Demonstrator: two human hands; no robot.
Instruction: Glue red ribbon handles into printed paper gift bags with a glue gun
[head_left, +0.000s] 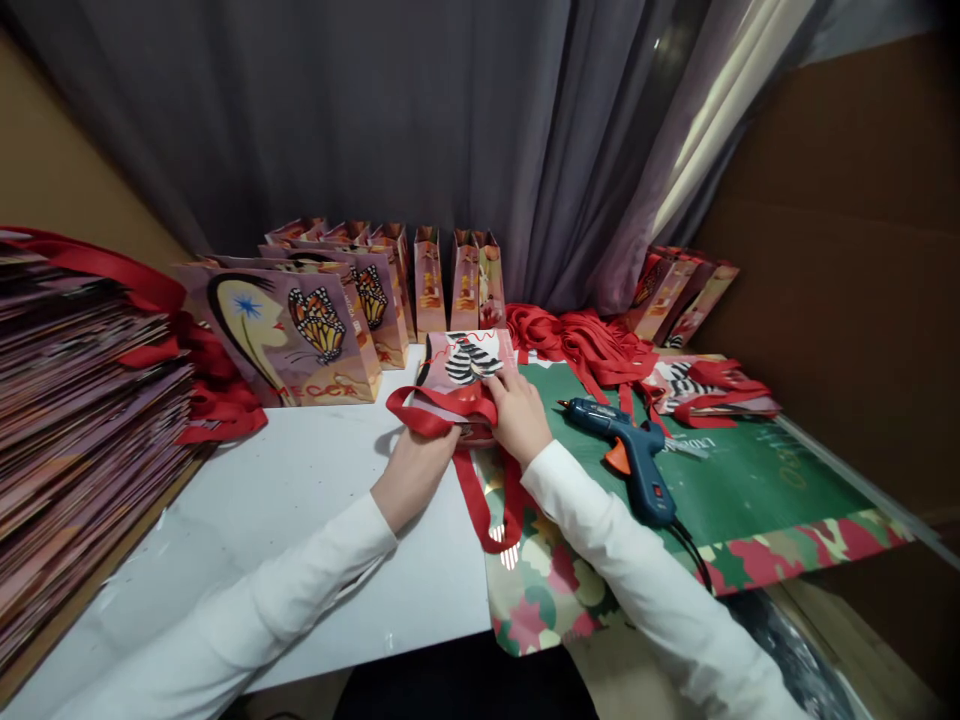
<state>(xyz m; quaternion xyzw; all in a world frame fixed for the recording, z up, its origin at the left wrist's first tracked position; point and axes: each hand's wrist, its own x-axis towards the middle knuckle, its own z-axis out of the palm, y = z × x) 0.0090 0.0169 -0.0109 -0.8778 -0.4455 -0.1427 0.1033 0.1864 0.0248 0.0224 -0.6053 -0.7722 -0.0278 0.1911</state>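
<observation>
A small paper gift bag with a zebra-striped print lies in the middle of the table, its red ribbon handles at the near end. My left hand grips the bag's near edge beside one ribbon loop; its fingertips are partly hidden under the ribbon. On the right side of the bag, my right hand presses with bent fingers on the printed face and ribbon. A second red ribbon loop hangs toward me. Just right of my right hand lies a blue glue gun with an orange trigger.
Several standing paper bags line the back left. A tall stack of flat bags fills the left side. Red ribbons pile up behind the green sheet. More bags lie at right; a cord trails off the glue gun.
</observation>
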